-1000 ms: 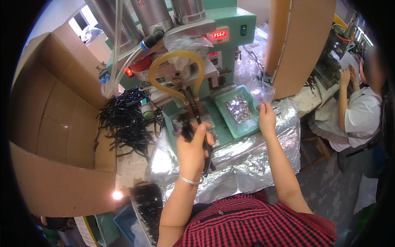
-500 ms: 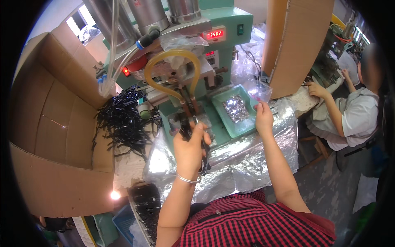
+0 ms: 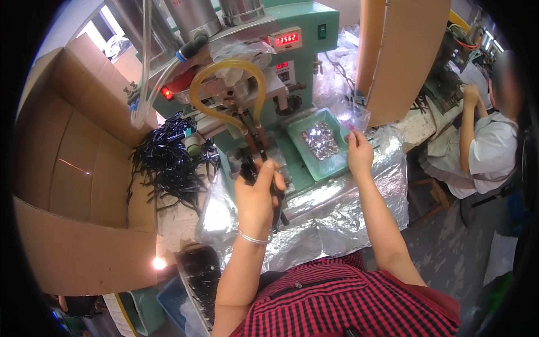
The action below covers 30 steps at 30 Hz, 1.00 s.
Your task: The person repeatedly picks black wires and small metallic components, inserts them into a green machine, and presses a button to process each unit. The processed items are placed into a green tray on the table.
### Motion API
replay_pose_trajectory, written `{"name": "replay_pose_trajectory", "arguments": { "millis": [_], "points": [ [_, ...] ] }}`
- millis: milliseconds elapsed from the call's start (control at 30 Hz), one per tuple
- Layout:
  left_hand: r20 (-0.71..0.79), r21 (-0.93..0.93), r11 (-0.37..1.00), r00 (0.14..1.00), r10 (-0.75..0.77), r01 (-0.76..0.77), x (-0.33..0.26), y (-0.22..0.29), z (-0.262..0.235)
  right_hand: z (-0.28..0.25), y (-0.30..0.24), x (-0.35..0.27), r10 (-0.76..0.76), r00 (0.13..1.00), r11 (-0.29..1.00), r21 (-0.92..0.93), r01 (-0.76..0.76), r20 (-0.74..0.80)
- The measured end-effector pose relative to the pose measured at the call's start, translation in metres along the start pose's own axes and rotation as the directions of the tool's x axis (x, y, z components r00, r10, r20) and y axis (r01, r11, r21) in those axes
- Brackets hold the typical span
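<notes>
My left hand (image 3: pixel 255 196) is closed round several narrow black strips (image 3: pixel 248 169), whose ends hang out below the fingers. It is in front of the green machine's working head, just under two copper-coloured rods (image 3: pixel 259 136) joined to a looped yellow hose (image 3: pixel 261 92). One strip points up from the thumb toward the rods. To the right sits a green tray (image 3: pixel 299 140) with a heap of small shiny metal pieces (image 3: pixel 321 140). My right hand (image 3: pixel 360 156) is by the tray's right rim, thumb and fingers pinched together. Whatever they hold is too small to make out.
A pile of black strips (image 3: pixel 168 163) lies left of the machine (image 3: pixel 306 50), beside a large open cardboard box (image 3: pixel 84 163). Silver foil (image 3: pixel 314 236) covers the bench front. Cardboard (image 3: pixel 404 62) stands upright at right; beyond it another person (image 3: pixel 485 140) sits working.
The whole view has shifted slightly. In my left hand a black strip now points up toward the rods. My right hand stays at the tray's rim. The other person's forearm has risen.
</notes>
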State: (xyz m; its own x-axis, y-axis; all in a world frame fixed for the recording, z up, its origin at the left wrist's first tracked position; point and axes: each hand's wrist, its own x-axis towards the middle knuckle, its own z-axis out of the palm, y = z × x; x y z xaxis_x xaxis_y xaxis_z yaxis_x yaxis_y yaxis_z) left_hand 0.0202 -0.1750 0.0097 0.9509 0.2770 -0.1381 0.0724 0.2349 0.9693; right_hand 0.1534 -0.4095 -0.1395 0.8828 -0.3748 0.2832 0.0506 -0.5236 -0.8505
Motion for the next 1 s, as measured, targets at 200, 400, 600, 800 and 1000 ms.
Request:
{"name": "replay_pose_trajectory", "arguments": {
  "millis": [200, 400, 600, 800, 1000],
  "points": [
    [0.018, -0.034, 0.999, 1.000, 0.012, -0.011, 0.001, -0.002, 0.000, -0.002, -0.005, -0.001, 0.003, 1.000, 1.000, -0.003, -0.003, -0.001],
    [0.045, -0.104, 0.994, 0.999, 0.029, -0.024, 0.003, -0.007, -0.002, -0.003, -0.004, -0.001, -0.018, 1.000, 1.000, 0.004, 0.018, 0.004],
    [0.056, -0.141, 0.990, 0.998, 0.033, -0.024, 0.004, -0.008, -0.003, -0.001, -0.003, -0.001, -0.021, 1.000, 0.999, 0.039, 0.022, -0.021],
    [0.045, -0.087, 0.995, 0.997, 0.055, -0.051, 0.004, -0.010, -0.002, -0.003, -0.003, -0.002, 0.009, 1.000, 1.000, 0.026, -0.009, 0.014],
    [-0.004, 0.019, 0.999, 0.999, 0.038, -0.037, 0.002, -0.004, 0.000, -0.005, -0.011, -0.003, 0.034, 0.999, 0.999, 0.041, -0.035, 0.031]
  ]
}}
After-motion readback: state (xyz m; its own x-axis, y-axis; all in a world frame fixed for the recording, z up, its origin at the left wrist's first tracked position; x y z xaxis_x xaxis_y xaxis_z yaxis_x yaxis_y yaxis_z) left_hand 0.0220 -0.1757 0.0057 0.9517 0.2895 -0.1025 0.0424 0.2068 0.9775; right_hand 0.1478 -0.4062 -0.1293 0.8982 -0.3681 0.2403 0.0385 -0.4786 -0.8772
